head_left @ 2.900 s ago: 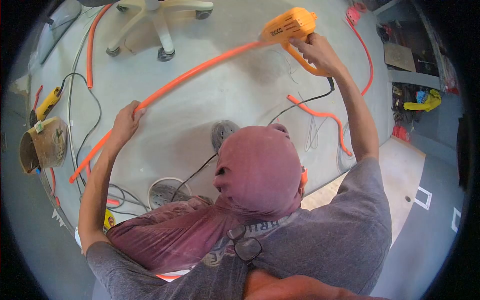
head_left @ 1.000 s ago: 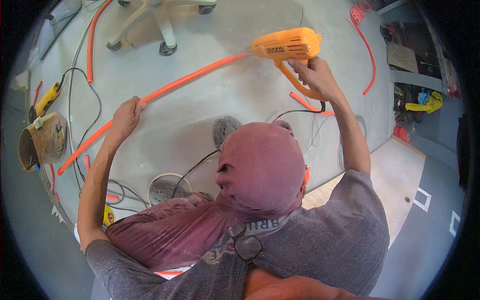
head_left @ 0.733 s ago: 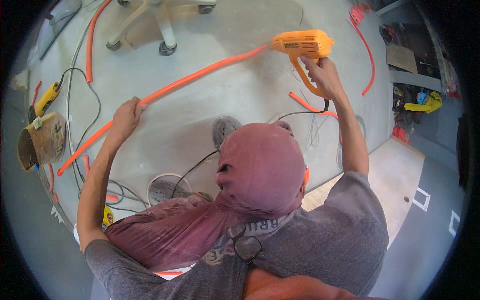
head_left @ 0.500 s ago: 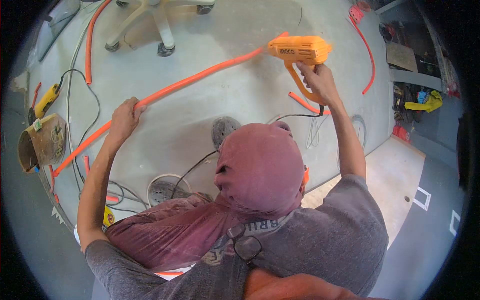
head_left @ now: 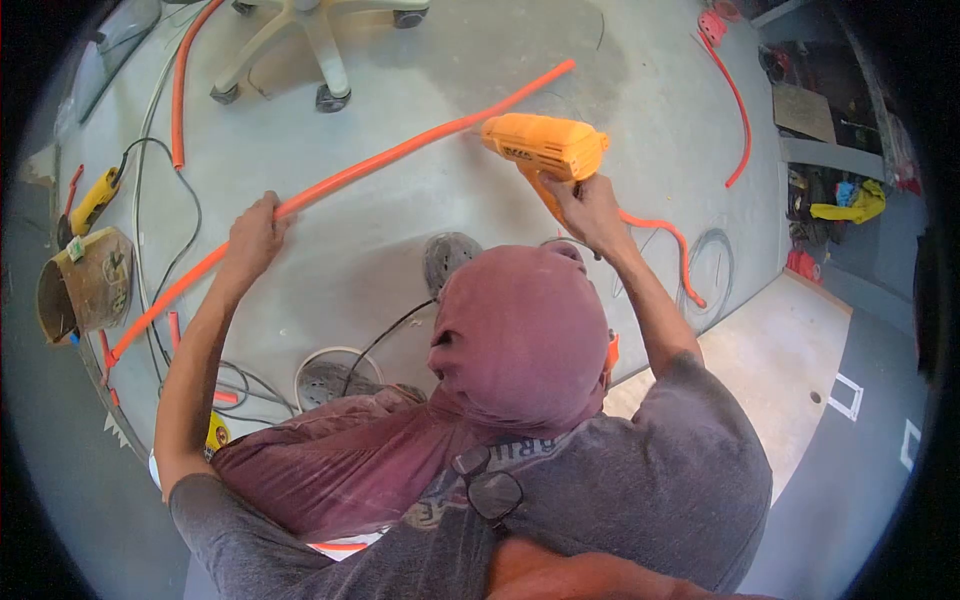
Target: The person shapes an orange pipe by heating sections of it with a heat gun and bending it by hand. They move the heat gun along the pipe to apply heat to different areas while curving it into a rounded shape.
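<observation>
My left hand (head_left: 252,240) is closed around a long orange pipe (head_left: 400,150), which runs slantwise from the lower left to the upper middle, over the grey floor. In my right hand (head_left: 592,212) is a yellow-orange heat gun (head_left: 550,145), its handle wrapped by the fingers. The gun's nozzle points left, close under the pipe's right-hand stretch. The pipe bends slightly there, and its far end shows beyond the nozzle. Right of the gun lies a curved orange pipe piece (head_left: 680,245), partly hidden by my right hand.
A chair base on castors (head_left: 315,40) stands at the top. On the left are a yellow power tool (head_left: 95,200), a dirty bucket (head_left: 100,280) and loose cables (head_left: 190,200). A pale board (head_left: 780,350) lies at right. A head in maroon cloth (head_left: 520,340) fills the lower middle.
My right hand has moved the heat gun left and down, along the pipe and away from its end. The pipe's far end now shows fully. My left hand stays in place.
</observation>
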### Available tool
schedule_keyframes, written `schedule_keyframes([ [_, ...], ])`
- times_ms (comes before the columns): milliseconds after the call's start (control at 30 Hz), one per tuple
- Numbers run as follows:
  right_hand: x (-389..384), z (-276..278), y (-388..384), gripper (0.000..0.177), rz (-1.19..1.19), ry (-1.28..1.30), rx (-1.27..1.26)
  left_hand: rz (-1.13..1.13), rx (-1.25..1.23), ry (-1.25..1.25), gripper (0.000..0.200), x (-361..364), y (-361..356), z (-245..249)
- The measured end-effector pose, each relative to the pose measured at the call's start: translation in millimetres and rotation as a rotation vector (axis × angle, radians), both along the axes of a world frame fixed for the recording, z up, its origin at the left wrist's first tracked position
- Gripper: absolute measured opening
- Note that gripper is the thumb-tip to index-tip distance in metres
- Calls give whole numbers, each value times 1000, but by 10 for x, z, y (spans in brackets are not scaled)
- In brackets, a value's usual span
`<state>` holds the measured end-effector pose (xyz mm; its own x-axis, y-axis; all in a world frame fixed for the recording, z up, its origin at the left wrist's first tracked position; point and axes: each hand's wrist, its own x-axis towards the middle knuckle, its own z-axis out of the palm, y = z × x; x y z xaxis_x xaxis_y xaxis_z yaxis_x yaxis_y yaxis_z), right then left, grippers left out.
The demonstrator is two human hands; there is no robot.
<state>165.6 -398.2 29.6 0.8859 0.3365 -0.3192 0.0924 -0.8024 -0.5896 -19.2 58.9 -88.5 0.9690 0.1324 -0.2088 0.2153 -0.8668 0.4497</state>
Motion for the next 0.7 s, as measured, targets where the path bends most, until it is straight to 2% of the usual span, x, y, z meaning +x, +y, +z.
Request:
schedule_keyframes([
  [133,-129,50,79,35,41,-81,174,1,21,59,30,-3,-69,2],
  [233,-51,-30,45,36,-28,-37,49,8,1,86,30,-16,-79,-71],
  [333,109,-191,-53,34,-78,-99,73,0,74,185,33,-15,-34,-243],
  [467,319,-304,-278,44,-146,-153,53,-11,80,240,37,-28,-41,-331],
  [600,491,-360,-342,48,-188,-227,102,28,-10,257,35,-40,-47,-381],
  [700,588,-390,-378,50,-212,-218,27,58,-81,231,34,-27,-99,-372],
])
